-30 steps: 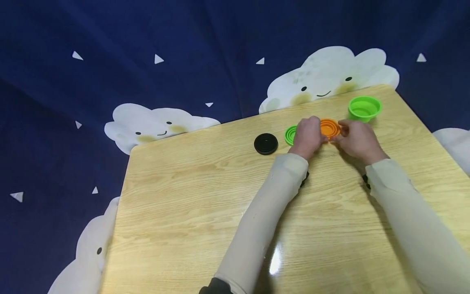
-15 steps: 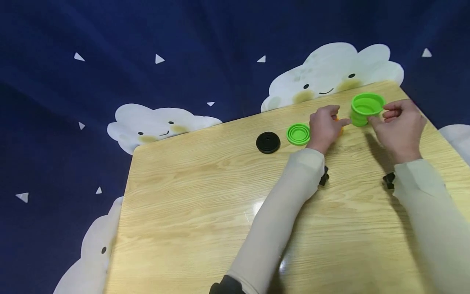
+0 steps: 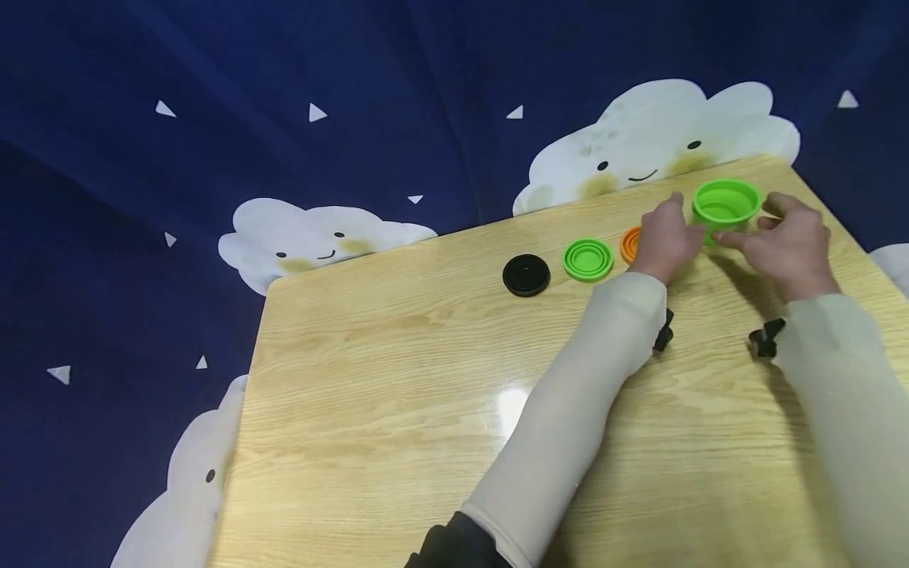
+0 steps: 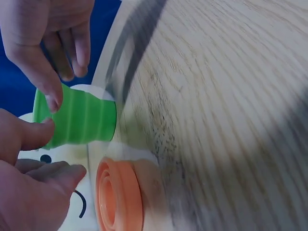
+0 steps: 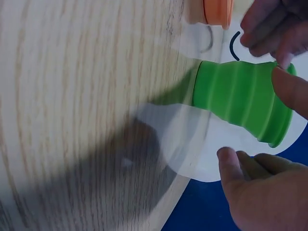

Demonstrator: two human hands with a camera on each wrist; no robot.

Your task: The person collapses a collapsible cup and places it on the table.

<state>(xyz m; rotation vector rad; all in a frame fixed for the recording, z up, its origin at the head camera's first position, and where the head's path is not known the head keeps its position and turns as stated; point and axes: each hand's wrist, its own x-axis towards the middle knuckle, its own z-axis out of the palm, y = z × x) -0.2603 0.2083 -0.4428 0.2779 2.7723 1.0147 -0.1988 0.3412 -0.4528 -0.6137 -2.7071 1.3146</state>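
An expanded green collapsible cup [image 3: 726, 207] stands upright at the back right of the table, with ridged walls in the wrist views. My left hand [image 3: 669, 237] is at its left side; the left thumb [image 4: 36, 132] overlaps the cup near the rim, and contact is hard to tell. My right hand [image 3: 788, 241] is at the cup's right with fingers spread; in the right wrist view a gap shows between the right hand [image 5: 269, 192] and the cup. A collapsed orange cup [image 3: 629, 244] lies partly hidden behind my left hand; the left wrist view shows its rings.
Left of the orange cup lie a collapsed green cup [image 3: 588, 259] and a collapsed black cup [image 3: 526, 274], roughly in a row. The wooden table [image 3: 369, 371] ends close behind the cups, against a dark blue curtain [image 3: 355, 63] with clouds.
Both hands were at the collapsed orange cup. First my right hand moved right to the expanded green cup, then my left hand followed, leaving the orange cup on the table.
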